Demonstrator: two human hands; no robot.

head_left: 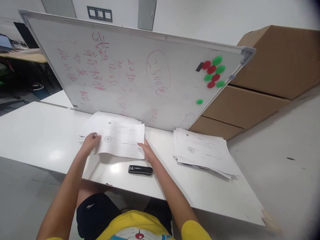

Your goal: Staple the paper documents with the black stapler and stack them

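Note:
A few printed sheets (122,138) are lifted off a spread stack of papers (100,121) on the white table (37,133). My left hand (91,142) pinches the sheets' left edge, fingers closed on it. My right hand (147,150) grips their lower right corner. A black stapler (140,170) lies on the table just in front of my right hand, touching neither hand.
A second paper stack (202,151) lies to the right. A whiteboard (140,70) with red writing and red and green magnets (213,72) leans at the table's back. Cardboard boxes (270,73) stand on the floor at right. The table's front edge is close to my body.

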